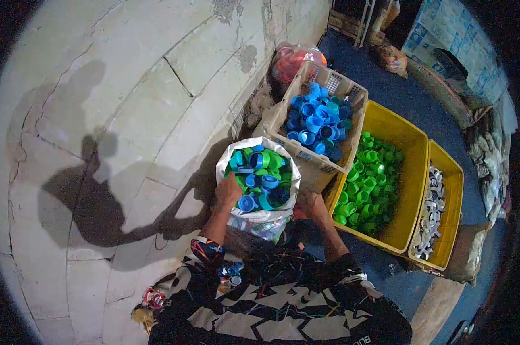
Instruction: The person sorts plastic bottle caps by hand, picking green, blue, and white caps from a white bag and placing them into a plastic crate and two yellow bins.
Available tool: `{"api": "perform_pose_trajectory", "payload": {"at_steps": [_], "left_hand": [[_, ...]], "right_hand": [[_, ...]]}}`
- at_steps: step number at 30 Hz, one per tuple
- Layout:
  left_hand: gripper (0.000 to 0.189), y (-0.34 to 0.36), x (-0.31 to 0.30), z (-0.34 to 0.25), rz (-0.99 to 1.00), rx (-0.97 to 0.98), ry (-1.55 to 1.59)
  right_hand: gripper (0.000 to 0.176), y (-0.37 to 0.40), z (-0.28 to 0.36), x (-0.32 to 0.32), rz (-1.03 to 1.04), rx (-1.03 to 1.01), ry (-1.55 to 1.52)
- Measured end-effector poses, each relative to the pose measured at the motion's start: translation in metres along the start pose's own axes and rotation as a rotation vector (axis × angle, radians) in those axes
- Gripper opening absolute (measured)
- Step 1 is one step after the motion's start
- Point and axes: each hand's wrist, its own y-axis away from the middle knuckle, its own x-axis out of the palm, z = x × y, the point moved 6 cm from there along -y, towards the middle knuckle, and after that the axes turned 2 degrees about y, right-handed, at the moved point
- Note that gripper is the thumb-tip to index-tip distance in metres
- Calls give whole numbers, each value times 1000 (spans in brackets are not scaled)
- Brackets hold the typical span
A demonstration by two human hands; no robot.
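Observation:
A white sack (221,165) stands open in front of me, full of blue and green plastic caps (270,183). My left hand (228,191) is at the sack's left edge, by the caps; its fingertips are too small to tell whether they grip anything. My right hand (312,205) is just right of the sack, below a beige crate (356,123) of blue caps, and its fingers are not clear. Right of it, a large yellow bin (406,172) holds green caps (368,185).
A narrower yellow bin (452,190) at the right holds white pieces (431,215). A pale block wall (128,115) runs along the left. Behind the crate lies a red bag (289,62). Blue flooring (380,75) shows beyond the bins, with a small bag (393,60) on it.

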Motion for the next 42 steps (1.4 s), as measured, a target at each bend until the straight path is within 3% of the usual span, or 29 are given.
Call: {"api": "perform_pose_trajectory", "payload": {"at_steps": [3,8,14,17,20,23,27,30,33,36,39,42], "left_hand": [[51,-3,16,5,-16,-16,71],[46,-15,28,13,-114,-23,145],[44,-18,21,36,-59,89,569],[46,-14,20,46,-120,245,917],[51,3,-10,40,-147,38,990],[56,16,-38,24,-131,45,1144],[58,20,-37,22,-130,94,1117],[62,29,-41,8,-66,169,1187],[64,44,-51,-14,-26,275,1203],[62,50,-44,-26,90,343,1177],[58,52,-40,-27,78,325,1207],[56,51,-41,-20,36,210,1303]], "right_hand": [[26,0,35,-20,75,33,-2],[26,6,45,-27,11,37,-68],[30,2,54,-38,31,63,-104],[32,-6,54,-35,14,44,-103],[32,-14,66,-32,34,25,-147],[34,-26,94,-36,52,-16,-180],[46,-44,100,-15,103,-62,-277],[61,-56,122,-20,142,17,-495],[73,-71,124,-4,14,-22,-624],[76,-82,137,2,70,-13,-737],[72,-85,136,3,147,36,-755],[61,-79,143,-12,122,-17,-940]]}}
